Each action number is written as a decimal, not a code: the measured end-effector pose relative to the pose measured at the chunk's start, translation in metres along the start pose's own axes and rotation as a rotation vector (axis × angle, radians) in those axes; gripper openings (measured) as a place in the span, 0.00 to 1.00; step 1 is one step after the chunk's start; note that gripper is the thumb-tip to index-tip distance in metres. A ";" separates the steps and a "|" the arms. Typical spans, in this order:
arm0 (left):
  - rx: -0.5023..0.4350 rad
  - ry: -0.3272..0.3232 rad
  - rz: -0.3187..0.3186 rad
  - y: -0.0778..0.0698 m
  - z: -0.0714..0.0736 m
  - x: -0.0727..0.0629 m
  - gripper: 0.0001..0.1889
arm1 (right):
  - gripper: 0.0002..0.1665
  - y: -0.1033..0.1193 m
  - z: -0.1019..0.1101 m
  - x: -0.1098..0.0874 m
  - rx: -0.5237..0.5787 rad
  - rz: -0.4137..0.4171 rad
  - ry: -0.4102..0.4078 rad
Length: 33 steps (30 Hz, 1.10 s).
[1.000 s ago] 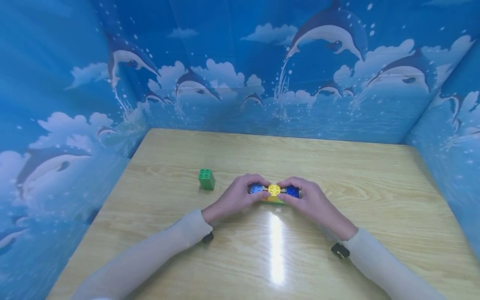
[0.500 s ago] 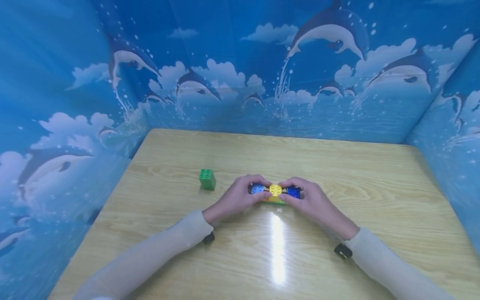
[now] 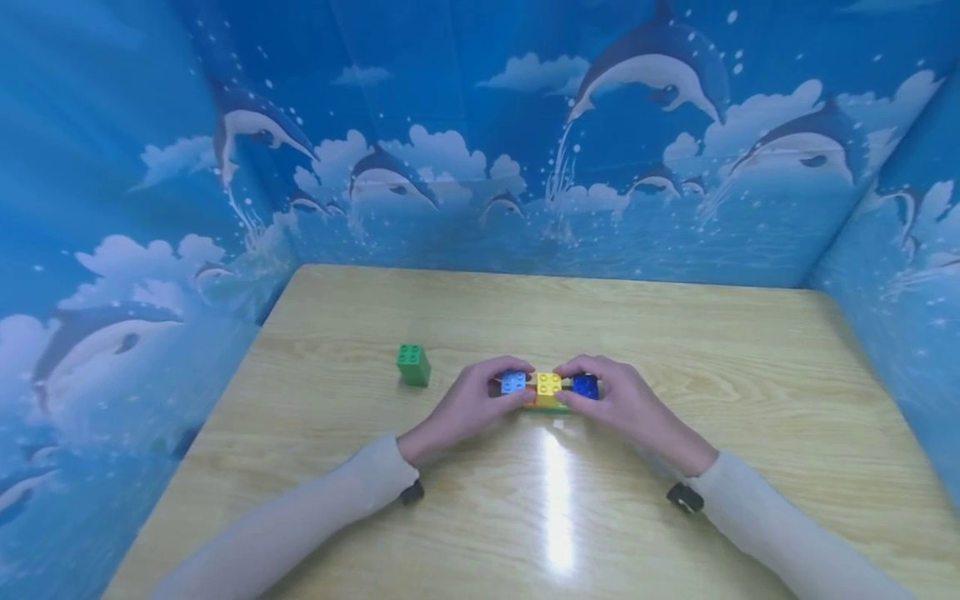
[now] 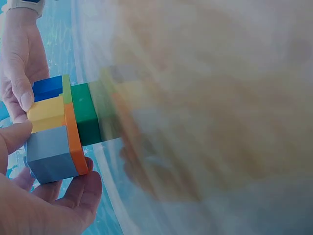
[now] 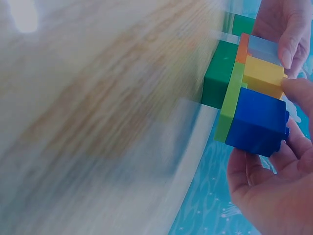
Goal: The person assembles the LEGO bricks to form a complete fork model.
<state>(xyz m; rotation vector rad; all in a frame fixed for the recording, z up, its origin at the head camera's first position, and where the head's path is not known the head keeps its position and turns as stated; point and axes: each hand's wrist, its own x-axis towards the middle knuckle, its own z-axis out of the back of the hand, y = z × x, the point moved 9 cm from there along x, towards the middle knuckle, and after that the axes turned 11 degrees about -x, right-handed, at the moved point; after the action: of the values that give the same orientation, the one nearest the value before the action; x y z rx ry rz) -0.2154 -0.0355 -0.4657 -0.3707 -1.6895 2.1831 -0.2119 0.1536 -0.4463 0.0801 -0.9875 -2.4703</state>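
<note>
A structure of toy building bricks stands on the table. In the left wrist view its base is a green brick point(image 4: 85, 115), topped by an orange plate point(image 4: 74, 139) and a lime plate point(image 5: 230, 105). Above these sit a light blue brick point(image 3: 513, 383), a yellow brick point(image 3: 549, 382) in the middle and a dark blue brick point(image 3: 585, 386). My left hand point(image 3: 472, 404) curves around the light blue end, thumb in front and fingers behind. My right hand point(image 3: 630, 404) holds the other end, its thumb on the yellow brick and fingers around the dark blue one.
A separate tall green brick point(image 3: 414, 367) stands on the wooden table point(image 3: 337, 317) left of my left hand. Dolphin-printed blue curtains point(image 3: 450, 200) rise behind and beside the table. A bright light reflection lies on the tabletop in front of the structure.
My left thumb and index finger have drawn back slightly leftward from the yellow brick, showing more of the light blue brick. The right hand has hardly moved.
</note>
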 end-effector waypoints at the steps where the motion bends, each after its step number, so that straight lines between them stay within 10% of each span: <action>1: -0.001 -0.006 0.008 0.001 0.001 -0.002 0.22 | 0.19 0.000 0.000 0.000 -0.002 -0.003 0.000; 33: 0.088 -0.239 0.240 0.034 0.094 -0.096 0.07 | 0.21 -0.006 0.002 0.003 0.039 -0.059 0.002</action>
<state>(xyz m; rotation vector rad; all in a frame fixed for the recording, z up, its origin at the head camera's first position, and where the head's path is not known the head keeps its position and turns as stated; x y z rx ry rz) -0.1720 -0.1662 -0.4760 -0.3137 -1.7389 2.5557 -0.2174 0.1573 -0.4483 0.1263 -1.0468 -2.5037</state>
